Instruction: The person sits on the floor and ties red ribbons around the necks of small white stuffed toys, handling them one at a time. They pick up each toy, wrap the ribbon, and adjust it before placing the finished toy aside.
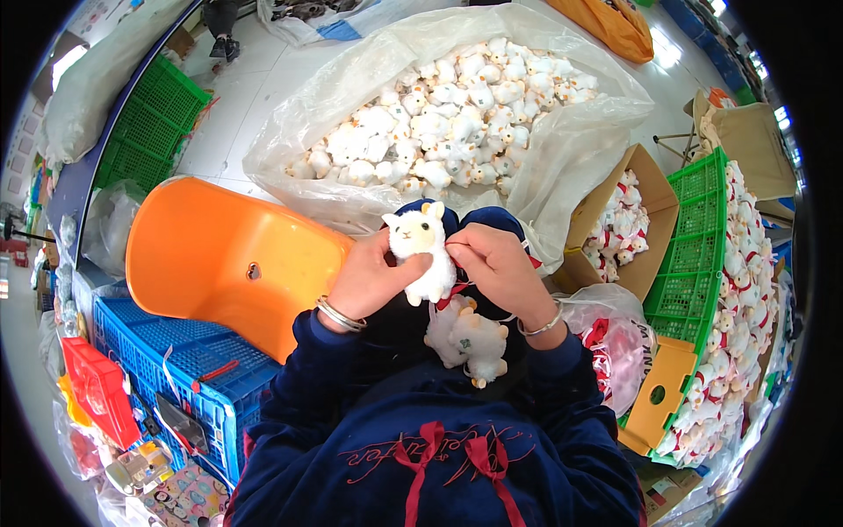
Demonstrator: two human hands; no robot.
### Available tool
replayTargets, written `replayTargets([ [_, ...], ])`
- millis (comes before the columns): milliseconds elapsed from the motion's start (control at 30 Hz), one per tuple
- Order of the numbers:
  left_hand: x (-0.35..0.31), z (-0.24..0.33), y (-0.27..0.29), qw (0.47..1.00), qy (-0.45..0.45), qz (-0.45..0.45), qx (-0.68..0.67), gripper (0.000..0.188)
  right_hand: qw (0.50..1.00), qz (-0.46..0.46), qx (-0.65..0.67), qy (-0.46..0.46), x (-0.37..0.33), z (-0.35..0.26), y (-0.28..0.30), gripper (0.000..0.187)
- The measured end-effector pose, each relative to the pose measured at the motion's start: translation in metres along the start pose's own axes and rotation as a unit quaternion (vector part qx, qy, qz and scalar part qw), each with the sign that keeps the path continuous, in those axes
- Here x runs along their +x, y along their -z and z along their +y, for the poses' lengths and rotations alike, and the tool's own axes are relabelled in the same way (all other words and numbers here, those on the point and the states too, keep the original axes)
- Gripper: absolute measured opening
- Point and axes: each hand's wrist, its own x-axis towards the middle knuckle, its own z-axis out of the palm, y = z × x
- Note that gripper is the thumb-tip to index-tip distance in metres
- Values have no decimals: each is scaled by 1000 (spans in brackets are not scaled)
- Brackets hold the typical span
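Note:
My left hand [370, 276] is closed around a small white plush alpaca [430, 274], its thumb across the belly and the toy upright over my lap. Close beside the plush, my right hand [502, 269] pinches a thin red ribbon [457, 288] at the neck, fingertips touching or nearly touching the fur. Part of the ribbon is hidden behind the toy and my fingers. Two or so more plush toys [471, 341] lie in my lap just below, overlapping each other.
Ahead lies a large clear plastic bag [290, 132] heaped with white plush toys. On the left are an orange chair [202, 255] and a blue crate [176, 351]. A cardboard box [660, 230], a green crate [689, 263] and a bag of red ribbons [619, 342] stand right.

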Motion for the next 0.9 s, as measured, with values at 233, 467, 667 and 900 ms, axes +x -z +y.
replayTargets([
  [233, 21, -30, -2, 976, -61, 94, 186, 54, 993, 57, -97, 26, 9, 23, -30, 12],
  [467, 32, -28, -2, 966, -52, 86, 237, 55, 994, 99, -46, -9, 6, 29, -31, 12],
  [667, 35, -17, -5, 982, -34, 34, 185, 48, 992, 118, 20, -35, 7, 32, -33, 12],
  [900, 52, -47, -7, 992, -39, -114, 36, 45, 981, 140, 33, -126, -1, 45, -9, 13],
])
